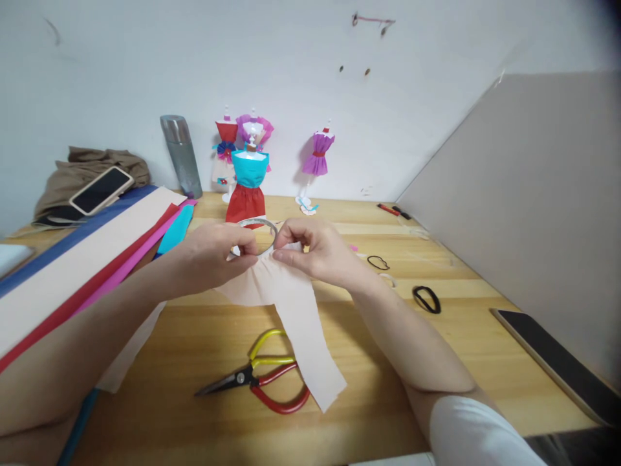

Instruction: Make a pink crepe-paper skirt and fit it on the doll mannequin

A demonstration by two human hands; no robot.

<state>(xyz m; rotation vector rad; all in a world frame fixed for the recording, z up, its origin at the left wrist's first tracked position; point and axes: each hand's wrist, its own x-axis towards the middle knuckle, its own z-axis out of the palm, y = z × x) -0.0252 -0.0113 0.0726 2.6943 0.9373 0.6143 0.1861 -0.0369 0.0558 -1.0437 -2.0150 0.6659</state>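
A pale pink crepe paper strip (pixel 303 336) is gathered along its top edge between my two hands, its long end hanging down to the right. My left hand (pixel 233 249) pinches the left part of the gathers. At the right part, my right hand (pixel 310 249) closes thumb and finger on the same paper. A roll of tape (pixel 259 222) stands right behind my fingertips, partly hidden by them. Below the paper lie scissors (pixel 252 375) with yellow and red handles, one handle partly covered by the strip.
Small dress forms in paper outfits, one in turquoise and red (pixel 250 169), stand at the back beside a grey bottle (pixel 180 155). Coloured paper strips (pixel 97 252) lie left. Black bands (pixel 427 299) and a dark phone-like slab (pixel 553 362) lie right.
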